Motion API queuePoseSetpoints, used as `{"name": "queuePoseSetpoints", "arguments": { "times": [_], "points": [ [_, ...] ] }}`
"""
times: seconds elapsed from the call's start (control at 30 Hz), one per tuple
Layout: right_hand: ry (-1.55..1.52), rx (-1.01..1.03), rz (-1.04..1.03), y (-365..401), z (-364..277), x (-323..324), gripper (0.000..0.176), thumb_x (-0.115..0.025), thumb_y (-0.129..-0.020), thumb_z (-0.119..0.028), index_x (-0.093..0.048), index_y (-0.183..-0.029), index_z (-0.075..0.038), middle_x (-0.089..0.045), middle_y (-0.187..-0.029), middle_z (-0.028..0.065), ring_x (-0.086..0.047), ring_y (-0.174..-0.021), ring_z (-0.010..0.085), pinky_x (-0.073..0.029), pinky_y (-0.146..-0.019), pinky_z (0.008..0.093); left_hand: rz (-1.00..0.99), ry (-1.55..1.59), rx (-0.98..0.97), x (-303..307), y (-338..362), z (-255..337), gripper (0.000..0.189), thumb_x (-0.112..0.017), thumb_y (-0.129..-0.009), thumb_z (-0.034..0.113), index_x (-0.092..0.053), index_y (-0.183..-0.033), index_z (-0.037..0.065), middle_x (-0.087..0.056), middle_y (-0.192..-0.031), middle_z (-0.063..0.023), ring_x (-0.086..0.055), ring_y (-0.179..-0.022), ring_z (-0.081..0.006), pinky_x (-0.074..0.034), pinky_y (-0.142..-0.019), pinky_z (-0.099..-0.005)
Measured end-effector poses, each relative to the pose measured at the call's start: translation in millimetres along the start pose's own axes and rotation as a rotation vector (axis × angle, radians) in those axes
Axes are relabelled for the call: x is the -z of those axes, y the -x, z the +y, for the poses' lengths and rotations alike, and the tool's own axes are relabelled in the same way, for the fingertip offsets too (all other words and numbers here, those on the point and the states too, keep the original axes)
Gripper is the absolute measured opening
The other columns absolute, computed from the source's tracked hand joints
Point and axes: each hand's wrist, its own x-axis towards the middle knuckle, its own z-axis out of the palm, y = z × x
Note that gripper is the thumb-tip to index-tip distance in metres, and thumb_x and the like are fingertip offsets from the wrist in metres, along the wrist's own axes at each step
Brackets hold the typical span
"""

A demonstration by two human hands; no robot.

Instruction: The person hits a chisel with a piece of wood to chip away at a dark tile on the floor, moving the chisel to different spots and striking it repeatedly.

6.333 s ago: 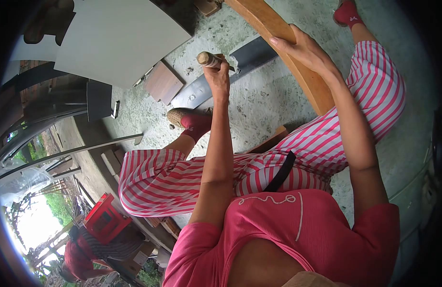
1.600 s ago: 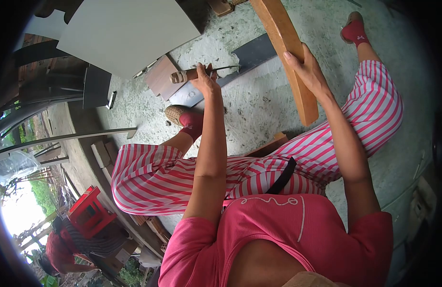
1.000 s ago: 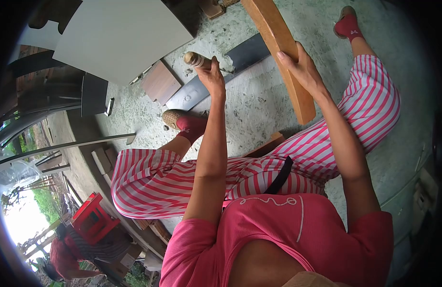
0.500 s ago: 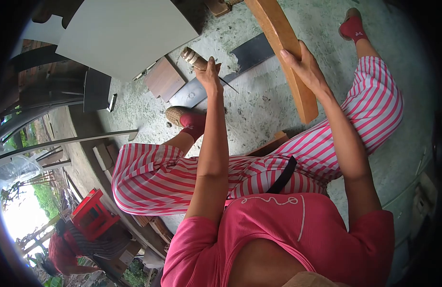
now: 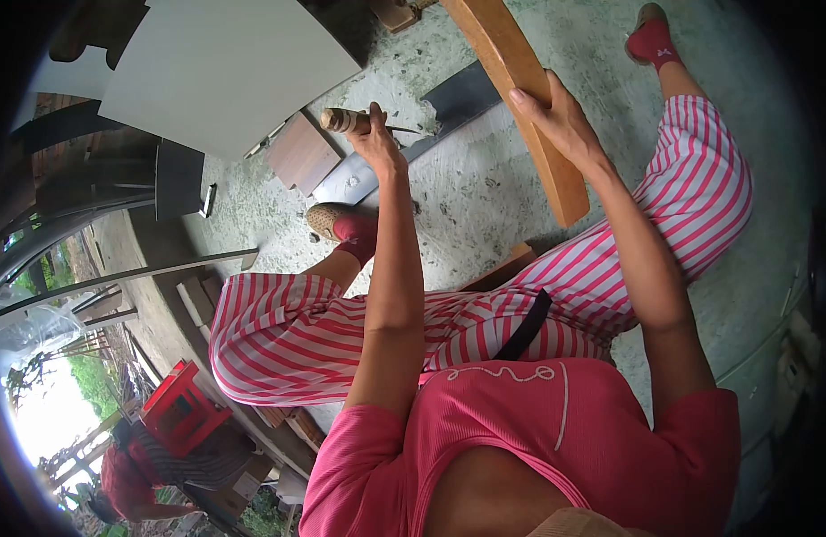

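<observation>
My left hand [image 5: 375, 143] is wrapped round a wooden-handled tool [image 5: 343, 121]. Its thick butt points left, and a thin dark shaft sticks out on the right of my fist. On the other side, my right hand [image 5: 561, 121] grips a long, slightly curved wooden beam [image 5: 511, 76] by its near part. Thumb on the upper face, fingers on the far edge, the hand keeps the beam slanted over the floor. The beam's far end runs out of the top of the view. Below the tool lies a grey metal strip [image 5: 359, 176].
Rough concrete floor [image 5: 471, 201] spreads between my legs. A big pale panel [image 5: 225, 67] and a wood-grain board [image 5: 303, 152] lie ahead to the left. A dark strip [image 5: 467, 94] is under the beam. At lower left a person [image 5: 136, 474] bends near a red plastic stool [image 5: 185, 407].
My left hand has moved slightly up and left, and the tool has turned, its shaft now pointing more level to the right. The beam and my right hand have shifted slightly left.
</observation>
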Motion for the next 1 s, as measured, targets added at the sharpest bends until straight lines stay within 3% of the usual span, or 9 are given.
{"name": "queuePoseSetpoints", "arguments": {
  "times": [0.13, 0.23, 0.3, 0.43, 0.53, 0.7, 0.77, 0.97, 1.0],
  "points": [
    [0.03, 0.0, 0.005, 0, 3, -1, 0.085, -0.055, -0.072, -0.069, -0.048, -0.115, 0.005, -0.06, -0.101, 0.0238, -0.06, -0.098, 0.0329, -0.047, -0.083, 0.0369, -0.015, 0.03, 0.005, -5, 5, 6, 0.035, -0.069, -0.082, 0.02, -0.042, -0.097, 0.005, -0.049, -0.088, -0.0048, -0.052, -0.08, -0.0141, -0.047, -0.078, -0.0334],
    [0.024, -0.002, 0.009, -1, 5, -2, 0.086, -0.055, -0.072, -0.069, -0.048, -0.115, 0.005, -0.059, -0.102, 0.0244, -0.06, -0.099, 0.0334, -0.047, -0.083, 0.0371, 0.012, 0.042, 0.073, -6, 7, 2, 0.036, -0.069, -0.083, 0.022, -0.041, -0.098, 0.005, -0.05, -0.089, -0.0056, -0.053, -0.08, -0.0153, -0.047, -0.078, -0.0331],
    [0.021, -0.007, 0.009, -1, 6, -2, 0.087, -0.055, -0.072, -0.069, -0.048, -0.116, 0.005, -0.059, -0.103, 0.0246, -0.06, -0.099, 0.034, -0.046, -0.084, 0.0374, -0.035, -0.024, 0.093, -5, 6, -3, 0.038, -0.069, -0.081, 0.03, -0.043, -0.1, 0.011, -0.053, -0.099, -0.0058, -0.059, -0.095, -0.0258, -0.043, -0.08, -0.046],
    [0.012, -0.016, -0.014, 0, 5, 0, 0.087, -0.055, -0.072, -0.069, -0.048, -0.116, 0.005, -0.059, -0.103, 0.0248, -0.06, -0.1, 0.0345, -0.046, -0.085, 0.0377, -0.038, 0.027, 0.112, -8, 17, -5, 0.046, -0.07, -0.081, 0.034, -0.039, -0.106, 0.01, -0.05, -0.104, -0.008, -0.058, -0.098, -0.0258, -0.044, -0.081, -0.0462],
    [0.034, -0.002, 0.012, 1, 7, 1, 0.087, -0.055, -0.072, -0.07, -0.048, -0.116, 0.005, -0.059, -0.103, 0.0246, -0.059, -0.1, 0.0345, -0.046, -0.085, 0.0377, 0.137, 0.276, 0.137, -6, 17, -7, 0.067, -0.07, -0.079, 0.041, -0.026, -0.119, 0.01, -0.042, -0.114, -0.0121, -0.055, -0.105, -0.0268, -0.046, -0.082, -0.0451],
    [0.016, -0.004, -0.006, -2, 8, -2, 0.088, -0.055, -0.071, -0.07, -0.047, -0.116, 0.005, -0.059, -0.104, 0.0247, -0.059, -0.101, 0.0343, -0.046, -0.086, 0.038, 0.111, 0.074, 0.096, 0, 15, 0, 0.061, -0.069, -0.08, 0.042, -0.033, -0.116, 0.008, -0.052, -0.11, -0.0103, -0.06, -0.096, -0.0215, -0.046, -0.075, -0.038],
    [0.014, -0.01, -0.009, -2, 8, -3, 0.089, -0.055, -0.071, -0.071, -0.047, -0.117, 0.005, -0.059, -0.104, 0.0246, -0.059, -0.101, 0.0342, -0.046, -0.085, 0.0381, 0.018, 0.104, 0.138, -5, 18, 2, 0.06, -0.068, -0.081, 0.039, -0.032, -0.115, 0.006, -0.045, -0.111, -0.0139, -0.056, -0.105, -0.0296, -0.045, -0.086, -0.0478],
    [0.031, -0.021, -0.006, -1, 17, -3, 0.09, -0.055, -0.07, -0.072, -0.047, -0.117, 0.005, -0.059, -0.103, 0.0242, -0.059, -0.101, 0.034, -0.046, -0.085, 0.0378, -0.047, 0.066, 0.143, -15, 25, -6, 0.052, -0.067, -0.083, 0.034, -0.036, -0.109, 0.003, -0.048, -0.11, -0.0156, -0.058, -0.102, -0.0313, -0.046, -0.087, -0.0513],
    [0.024, -0.04, -0.028, -1, 18, -3, 0.09, -0.055, -0.07, -0.071, -0.047, -0.117, 0.005, -0.059, -0.103, 0.0241, -0.059, -0.101, 0.0339, -0.046, -0.085, 0.0377, -0.031, 0.1, 0.081, -17, 27, -7, 0.043, -0.068, -0.083, 0.029, -0.04, -0.103, 0.003, -0.053, -0.1, -0.0131, -0.06, -0.094, -0.025, -0.048, -0.083, -0.0423]
  ]
}}
